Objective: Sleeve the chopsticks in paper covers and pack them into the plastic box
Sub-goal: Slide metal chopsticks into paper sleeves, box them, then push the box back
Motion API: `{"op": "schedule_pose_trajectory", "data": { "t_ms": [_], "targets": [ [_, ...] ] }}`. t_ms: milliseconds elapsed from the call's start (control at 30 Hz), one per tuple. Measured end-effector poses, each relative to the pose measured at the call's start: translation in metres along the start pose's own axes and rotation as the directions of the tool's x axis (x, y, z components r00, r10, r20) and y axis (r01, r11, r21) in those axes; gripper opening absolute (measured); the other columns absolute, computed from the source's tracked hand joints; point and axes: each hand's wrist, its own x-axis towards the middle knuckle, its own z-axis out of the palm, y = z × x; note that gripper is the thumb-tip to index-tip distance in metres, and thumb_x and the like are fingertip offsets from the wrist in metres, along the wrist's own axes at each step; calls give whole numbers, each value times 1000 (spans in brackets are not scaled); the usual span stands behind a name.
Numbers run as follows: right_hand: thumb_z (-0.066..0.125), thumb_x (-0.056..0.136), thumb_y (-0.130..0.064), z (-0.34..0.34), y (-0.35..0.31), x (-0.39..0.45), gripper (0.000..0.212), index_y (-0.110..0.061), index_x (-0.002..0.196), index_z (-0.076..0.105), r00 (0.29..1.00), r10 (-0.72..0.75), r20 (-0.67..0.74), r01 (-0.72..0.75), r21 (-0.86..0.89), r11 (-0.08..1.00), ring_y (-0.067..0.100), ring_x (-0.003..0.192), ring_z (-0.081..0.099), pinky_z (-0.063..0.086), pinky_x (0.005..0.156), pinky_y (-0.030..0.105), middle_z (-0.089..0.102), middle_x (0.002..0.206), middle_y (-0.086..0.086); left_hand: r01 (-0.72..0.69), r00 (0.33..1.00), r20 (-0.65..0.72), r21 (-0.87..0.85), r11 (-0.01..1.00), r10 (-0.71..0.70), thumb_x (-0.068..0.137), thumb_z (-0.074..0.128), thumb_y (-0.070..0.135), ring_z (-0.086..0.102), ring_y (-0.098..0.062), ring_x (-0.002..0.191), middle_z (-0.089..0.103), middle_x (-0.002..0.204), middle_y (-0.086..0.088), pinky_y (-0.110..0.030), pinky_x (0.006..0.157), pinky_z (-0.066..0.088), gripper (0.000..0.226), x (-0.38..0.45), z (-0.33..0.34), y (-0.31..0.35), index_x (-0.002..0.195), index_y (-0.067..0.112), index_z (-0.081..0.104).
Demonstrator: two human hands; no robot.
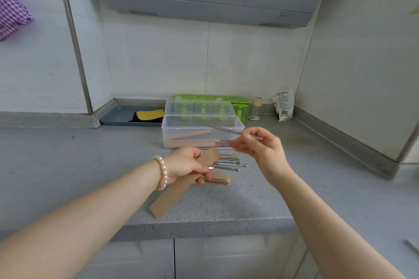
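Two hands over a grey speckled worktop [90,154], head view only. Left hand [188,165], pearl bracelet [162,172] at the wrist, grips a long brown paper cover [179,190]; its middle is hidden under the fingers. Right hand [258,145] pinches a metal chopstick [223,129] that slants up over the clear plastic box [201,130], lid open. Sleeved pairs lie inside the box, blurred through its wall. Loose chopsticks [231,161] lie on the worktop between the hands, partly covered by the left hand. Spare covers [218,179] are stacked just beside them. Green box [226,102] stands behind, half hidden.
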Motion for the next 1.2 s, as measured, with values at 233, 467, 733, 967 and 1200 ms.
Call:
{"op": "schedule_pose_trajectory", "data": {
  "t_ms": [233, 467, 733, 967, 1200],
  "targets": [
    [33, 100, -31, -30, -29, 13, 39, -8, 84, 60, 965, -41, -258, 73, 114, 991, 14, 49, 51, 41, 51, 22, 61, 52, 2, -19, 1000, -4, 77, 997, 19, 95, 47, 12, 55, -11, 49, 61, 74, -7, -28, 52, 51, 11, -1, 1, -6, 106, 10, 49],
    [38, 100, -30, -37, -37, 13, 43, -11, 65, 56, 919, -83, -385, 121, 74, 990, 11, 39, 40, 29, 47, 23, 53, 47, -3, -32, 998, -43, 129, 991, 38, 94, 49, 14, 58, -11, 53, 62, 75, -6, -27, 55, 52, 9, 3, 3, -7, 101, 9, 49],
    [36, 100, -28, -42, -34, 14, 43, -10, 66, 55, 902, -137, -409, 141, -21, 990, 10, 38, 37, 26, 47, 22, 48, 41, -3, -21, 998, -63, 165, 986, 32, 96, 46, 14, 57, -11, 54, 62, 77, -5, -24, 51, 50, 13, 3, -1, -8, 107, 11, 50],
    [38, 99, -29, -42, -32, 17, 45, -13, 61, 55, 912, -147, -382, 142, -43, 989, 10, 38, 35, 26, 42, 18, 47, 56, 5, -41, 998, -33, 222, 974, 49, 99, 35, 22, 55, -10, 51, 62, 73, -5, -25, 52, 50, 21, 1, 1, -8, 101, 10, 52],
    [41, 98, -28, -53, -25, 22, 41, -5, 67, 52, 940, 122, -319, -105, 73, 992, 12, 33, 28, 22, 38, 20, 35, 38, 1, -82, 996, 47, 321, 943, 71, 100, 32, 22, 58, -5, 51, 63, 74, -4, -18, 52, 50, 27, -4, 5, -5, 93, 12, 55]
  ]
}}
